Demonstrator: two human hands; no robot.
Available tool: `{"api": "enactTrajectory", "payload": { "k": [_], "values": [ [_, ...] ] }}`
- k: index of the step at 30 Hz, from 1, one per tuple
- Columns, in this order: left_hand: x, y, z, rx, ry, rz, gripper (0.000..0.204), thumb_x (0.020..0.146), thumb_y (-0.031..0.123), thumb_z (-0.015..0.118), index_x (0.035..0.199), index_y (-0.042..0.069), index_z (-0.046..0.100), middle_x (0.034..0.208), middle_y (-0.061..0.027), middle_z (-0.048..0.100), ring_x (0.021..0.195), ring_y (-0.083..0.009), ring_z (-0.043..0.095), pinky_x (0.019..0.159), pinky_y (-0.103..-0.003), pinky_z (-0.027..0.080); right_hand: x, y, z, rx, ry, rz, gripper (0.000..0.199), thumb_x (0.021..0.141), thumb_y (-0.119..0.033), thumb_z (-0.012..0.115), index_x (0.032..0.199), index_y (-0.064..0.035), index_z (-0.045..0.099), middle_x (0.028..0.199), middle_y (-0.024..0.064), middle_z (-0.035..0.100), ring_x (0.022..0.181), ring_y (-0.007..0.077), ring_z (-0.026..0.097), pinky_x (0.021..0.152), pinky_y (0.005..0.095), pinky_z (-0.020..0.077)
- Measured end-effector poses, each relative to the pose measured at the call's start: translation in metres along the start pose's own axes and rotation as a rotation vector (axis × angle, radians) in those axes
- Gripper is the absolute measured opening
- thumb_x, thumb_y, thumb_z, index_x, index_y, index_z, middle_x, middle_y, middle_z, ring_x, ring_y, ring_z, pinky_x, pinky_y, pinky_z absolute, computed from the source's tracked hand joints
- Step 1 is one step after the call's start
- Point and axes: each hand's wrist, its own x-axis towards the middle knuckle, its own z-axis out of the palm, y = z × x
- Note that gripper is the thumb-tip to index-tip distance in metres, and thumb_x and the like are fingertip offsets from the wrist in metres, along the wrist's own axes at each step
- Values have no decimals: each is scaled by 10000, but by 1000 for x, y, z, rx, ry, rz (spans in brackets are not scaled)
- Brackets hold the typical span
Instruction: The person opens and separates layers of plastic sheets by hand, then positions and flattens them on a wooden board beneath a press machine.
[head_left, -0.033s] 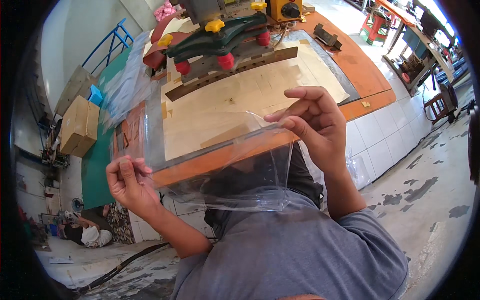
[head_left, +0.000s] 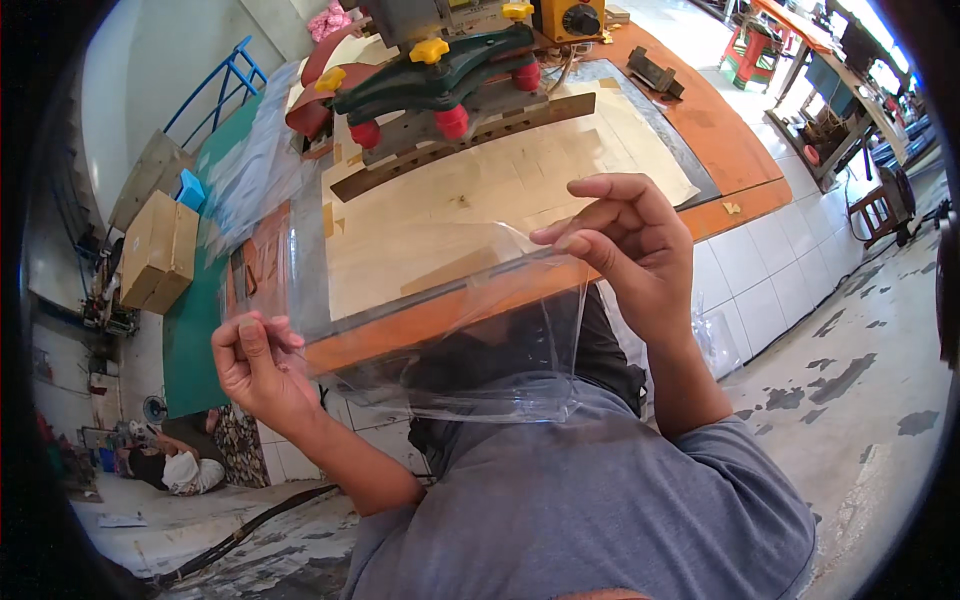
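A clear, limp plastic sheet (head_left: 545, 345) hangs between my two hands, in front of my body and over the near edge of the table. My left hand (head_left: 262, 368) pinches its left side, fingers curled. My right hand (head_left: 635, 255) holds the upper right part between thumb and index finger, the other fingers bent. Through the sheet I see the orange table edge and my dark trousers. Beyond it lies a tan board (head_left: 400, 230) on the table. A press head (head_left: 440, 80) with yellow knobs and red feet stands over the board, with a long metal strip (head_left: 470, 146) under it.
More clear plastic sheets (head_left: 255, 180) lie on a green surface (head_left: 190, 350) at left, near a cardboard box (head_left: 160, 250) and a small blue box (head_left: 190, 190). A metal block (head_left: 655, 75) rests on the orange table (head_left: 740, 180). Another person (head_left: 190, 460) is low at far left.
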Motion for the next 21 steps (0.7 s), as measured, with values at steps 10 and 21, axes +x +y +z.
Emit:
{"api": "enactTrajectory", "payload": {
  "k": [10, 21],
  "values": [
    [-7, 1, 2, 31, 33, 12, 113, 1030, 148, 698, 1014, 39, 670, 874, -90, 704, 638, -119, 592, 585, -266, 505, 3, 13, -8, 11, 21, 134, 143, 995, -24, 713, 1111, 20, 642, 1065, 154, 766, 1054, 208, 737, 940, 313, 569],
    [-10, 8, 28, -30, 3, -149, 160, 1024, 162, 703, 981, 15, 656, 811, -126, 728, 580, -140, 622, 530, -269, 516, 11, 10, -9, -337, -12, -290, 194, 1140, -219, 455, 1108, -43, 380, 877, 140, 673, 986, 292, 758, 953, 407, 564]
  ]
}}
